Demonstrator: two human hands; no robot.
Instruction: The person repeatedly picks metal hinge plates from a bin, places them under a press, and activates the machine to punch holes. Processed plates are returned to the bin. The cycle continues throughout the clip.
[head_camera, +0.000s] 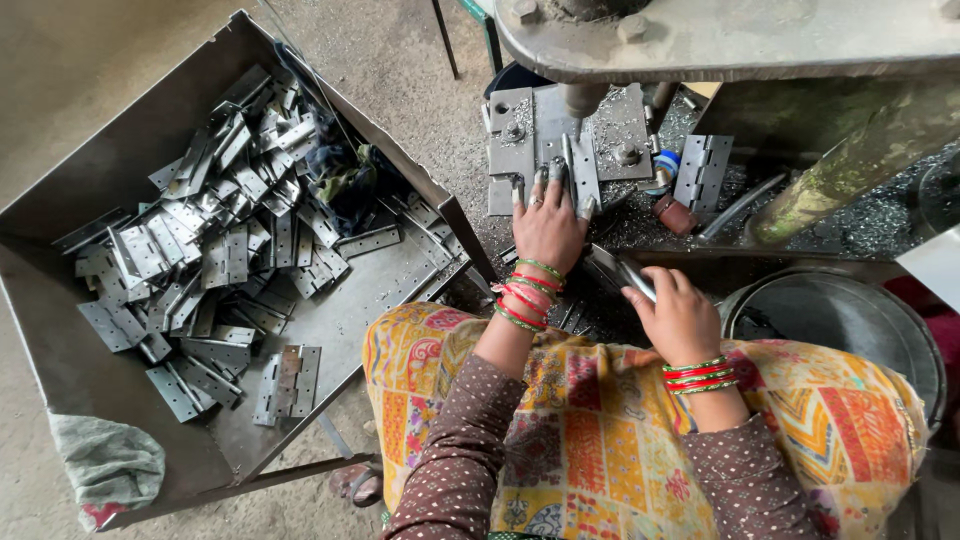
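Note:
My left hand (547, 222) presses flat on a metal hinge plate (582, 180) lying on the jig of a press machine (560, 140), right under the vertical punch (580, 100). My right hand (680, 315) is closed around a metal hinge leaf (618, 272) held above my lap. Both wrists wear red and green bangles. A finished hinge (702, 170) lies to the right of the jig among metal shavings.
A large sheet-metal tray (60, 350) at the left holds several loose hinges (215, 250) and a dark cloth (345, 180). A round metal basin (840, 310) stands at the right. A grey rag (105, 465) hangs off the tray's near corner. The machine's column (850, 170) rises at the right.

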